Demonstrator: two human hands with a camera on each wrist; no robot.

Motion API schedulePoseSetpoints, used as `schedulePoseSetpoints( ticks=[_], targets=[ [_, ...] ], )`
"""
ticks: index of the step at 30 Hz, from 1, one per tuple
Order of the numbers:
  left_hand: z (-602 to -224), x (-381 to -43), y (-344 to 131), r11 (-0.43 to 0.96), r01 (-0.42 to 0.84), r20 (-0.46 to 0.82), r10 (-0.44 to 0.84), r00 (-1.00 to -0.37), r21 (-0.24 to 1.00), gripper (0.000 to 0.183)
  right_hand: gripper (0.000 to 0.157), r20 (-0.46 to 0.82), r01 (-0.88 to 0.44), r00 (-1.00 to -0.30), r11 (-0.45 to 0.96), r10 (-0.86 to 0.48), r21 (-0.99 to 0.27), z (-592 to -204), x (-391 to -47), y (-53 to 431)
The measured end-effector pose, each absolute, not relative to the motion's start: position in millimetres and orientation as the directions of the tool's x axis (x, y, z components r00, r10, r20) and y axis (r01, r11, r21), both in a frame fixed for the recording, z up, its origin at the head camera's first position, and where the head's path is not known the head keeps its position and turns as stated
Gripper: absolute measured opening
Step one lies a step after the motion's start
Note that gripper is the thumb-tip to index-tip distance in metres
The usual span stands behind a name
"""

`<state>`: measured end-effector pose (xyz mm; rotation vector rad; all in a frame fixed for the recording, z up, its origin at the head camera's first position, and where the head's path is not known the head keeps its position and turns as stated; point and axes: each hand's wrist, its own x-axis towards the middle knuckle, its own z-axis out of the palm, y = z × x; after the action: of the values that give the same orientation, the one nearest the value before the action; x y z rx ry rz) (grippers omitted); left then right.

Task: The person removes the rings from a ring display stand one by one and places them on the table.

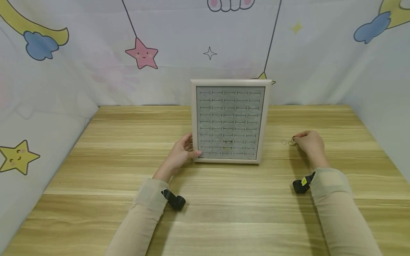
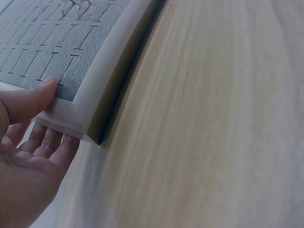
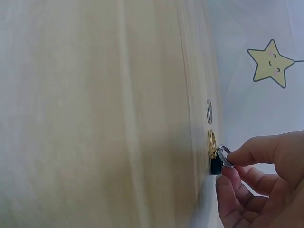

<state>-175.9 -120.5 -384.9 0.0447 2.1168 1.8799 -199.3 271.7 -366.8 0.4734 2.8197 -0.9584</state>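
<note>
Pinching a small silver metal ring (image 3: 222,156) over the right of the wood-grain table (image 1: 240,202), beside a gold ring (image 3: 212,145), the right hand (image 1: 310,144) best grips its band, probably light, stiff, slippery. The left hand (image 1: 180,149) grips the lower-left corner of a white-framed grey slotted board (image 1: 230,83) holding two rings (image 1: 227,142).

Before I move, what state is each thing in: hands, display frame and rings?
Left hand: gripping the display frame at its lower left corner.
Right hand: pinching a silver ring.
Display frame: propped up on the table, mostly unfilled.
Two seated rings: in lower slots of the middle column.
Gold ring: on the table, not pinched.
Second silver ring: loose on the table.
</note>
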Motion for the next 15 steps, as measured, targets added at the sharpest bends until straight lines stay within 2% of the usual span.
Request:
schedulePoseSetpoints(
  ticks=[15],
  targets=[
    [-385, -175, -121, 0.143, -0.178, -0.208, 0.232, -0.950, 0.974, 0.076, 0.032, -0.233, 0.355, -0.934, 0.775, 0.270, -0.524, -369, -195, 283]
  ],
)
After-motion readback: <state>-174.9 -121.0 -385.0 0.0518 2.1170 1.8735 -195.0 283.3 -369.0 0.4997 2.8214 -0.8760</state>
